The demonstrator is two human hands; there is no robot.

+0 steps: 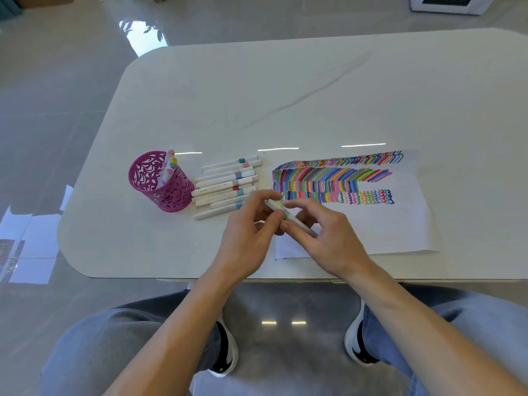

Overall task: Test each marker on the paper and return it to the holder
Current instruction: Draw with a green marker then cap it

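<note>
Both hands meet over the near left corner of the paper point(394, 224), which carries rows of coloured test strokes. A white marker with a green band point(289, 216) lies slantwise between them. My left hand point(248, 232) pinches its upper end, and my right hand point(325, 232) grips the lower part. Whether the cap is on I cannot tell. A magenta cut-out holder point(171, 192) stands at the left with several markers upright in it. Between holder and paper lies a row of several white markers point(225, 185).
The white table point(257, 95) has a rounded near-left corner and its front edge runs just below my wrists. My knees and shoes show under it. A glossy grey floor surrounds the table.
</note>
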